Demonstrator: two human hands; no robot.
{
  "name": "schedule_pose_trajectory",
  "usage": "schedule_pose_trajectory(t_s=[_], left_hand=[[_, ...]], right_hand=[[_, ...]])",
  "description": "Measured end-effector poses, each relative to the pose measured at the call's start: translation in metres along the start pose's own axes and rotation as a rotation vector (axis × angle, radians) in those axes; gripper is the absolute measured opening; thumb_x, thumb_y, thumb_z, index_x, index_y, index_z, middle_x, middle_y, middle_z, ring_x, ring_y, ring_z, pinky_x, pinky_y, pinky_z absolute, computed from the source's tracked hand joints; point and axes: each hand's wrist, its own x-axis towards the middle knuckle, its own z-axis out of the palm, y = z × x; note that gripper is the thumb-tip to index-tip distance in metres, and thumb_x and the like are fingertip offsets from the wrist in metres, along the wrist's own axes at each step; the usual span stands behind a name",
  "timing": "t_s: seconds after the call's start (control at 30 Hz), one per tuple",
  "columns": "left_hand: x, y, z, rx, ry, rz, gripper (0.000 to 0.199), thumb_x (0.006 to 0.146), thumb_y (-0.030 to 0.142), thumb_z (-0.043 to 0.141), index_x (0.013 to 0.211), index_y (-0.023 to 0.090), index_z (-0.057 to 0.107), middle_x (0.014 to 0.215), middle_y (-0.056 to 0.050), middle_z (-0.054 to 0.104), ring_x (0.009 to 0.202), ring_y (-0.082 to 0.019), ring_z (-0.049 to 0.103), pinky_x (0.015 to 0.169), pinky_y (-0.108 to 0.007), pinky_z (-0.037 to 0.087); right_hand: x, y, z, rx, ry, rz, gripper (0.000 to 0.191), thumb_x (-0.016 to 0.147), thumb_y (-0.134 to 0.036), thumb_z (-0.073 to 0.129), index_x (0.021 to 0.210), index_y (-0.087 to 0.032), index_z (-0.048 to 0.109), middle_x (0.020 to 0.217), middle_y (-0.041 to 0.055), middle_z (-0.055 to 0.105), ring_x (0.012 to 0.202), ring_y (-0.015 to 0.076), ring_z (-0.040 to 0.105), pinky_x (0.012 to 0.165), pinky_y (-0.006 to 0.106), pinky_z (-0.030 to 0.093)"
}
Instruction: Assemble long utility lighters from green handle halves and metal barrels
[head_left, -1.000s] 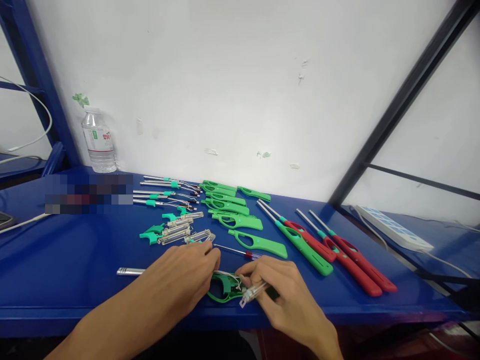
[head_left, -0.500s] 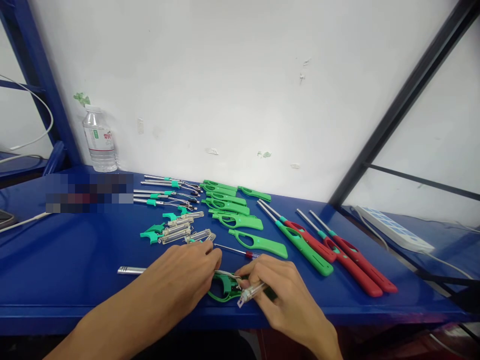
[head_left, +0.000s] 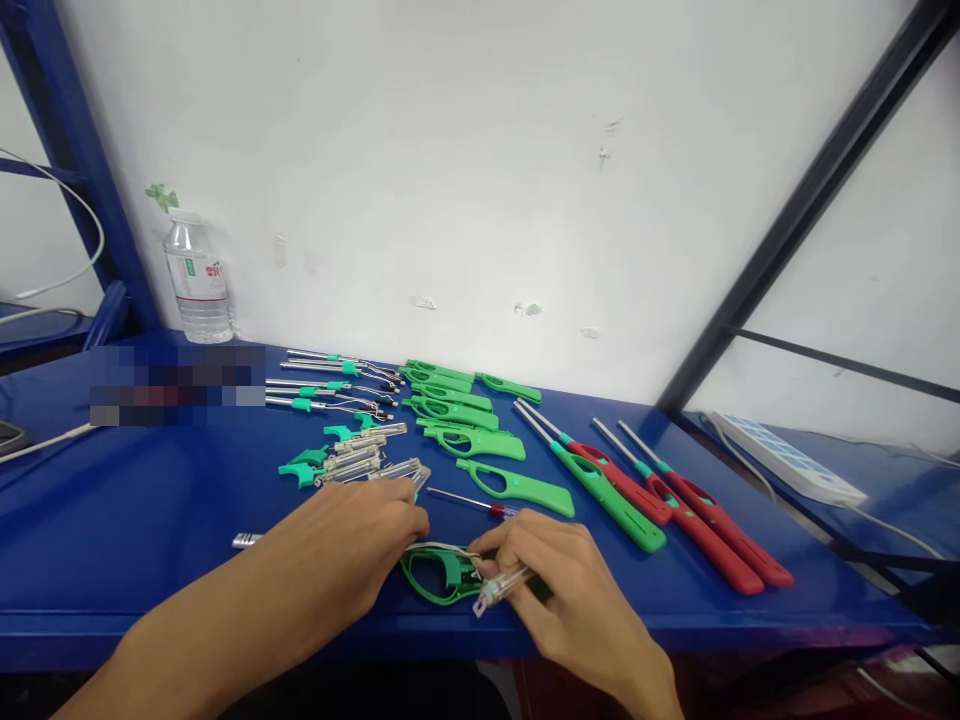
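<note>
Near the table's front edge lies an opened green lighter casing (head_left: pixel 439 590), a trigger piece set in it and a pale wire (head_left: pixel 435 546) running along its top. My left hand (head_left: pixel 364 530) is closed over the casing's front end, its fingertips hidden. A metal tube (head_left: pixel 246 540) sticks out beyond my left wrist. My right hand (head_left: pixel 566 575) is closed around a clear fuel tank (head_left: pixel 499 590), its thumb and forefinger pinching near the wire at the casing's rear. Behind my hands lies a screwdriver (head_left: pixel 472 501) with a red collar.
Several green casing halves (head_left: pixel 517 487) lie behind my hands. At the left are clear tanks with green triggers (head_left: pixel 349 462) and wired metal tubes (head_left: pixel 315 390). Whole red and green lighters (head_left: pixel 615 500) lie at the right. A water bottle (head_left: pixel 199 285) stands by the wall.
My left hand has slid a little to the left along the lighter, baring more of the casing's loop and the wire. The metal tube's visible part is shorter. My right hand holds still.
</note>
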Motion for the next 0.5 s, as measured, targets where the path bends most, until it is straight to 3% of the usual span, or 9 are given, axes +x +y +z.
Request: schedule_pose_trajectory(t_s=[0.2, 0.5], left_hand=[[-0.003, 0.009, -0.007, 0.006, 0.045, -0.001, 0.023, 0.109, 0.021, 0.055, 0.107, 0.028, 0.077, 0.102, -0.002, 0.074, 0.091, -0.023, 0.069, 0.076, -0.037, 0.042], [0.006, 0.017, 0.002, 0.030, 0.022, 0.012, 0.028, 0.104, 0.010, 0.053, 0.093, 0.026, 0.073, 0.097, -0.003, 0.072, 0.086, -0.024, 0.068, 0.069, -0.038, 0.038]], right_hand=[[-0.001, 0.000, 0.001, -0.007, -0.009, 0.004, 0.022, 0.105, -0.007, 0.061, 0.092, -0.026, 0.060, 0.105, -0.0020, 0.084, 0.093, 0.0187, 0.077, 0.080, 0.030, 0.049], [-0.002, 0.000, 0.000, -0.005, -0.007, 0.014, 0.023, 0.104, -0.007, 0.060, 0.091, -0.026, 0.061, 0.105, -0.0016, 0.084, 0.094, 0.0187, 0.077, 0.080, 0.030, 0.049]])
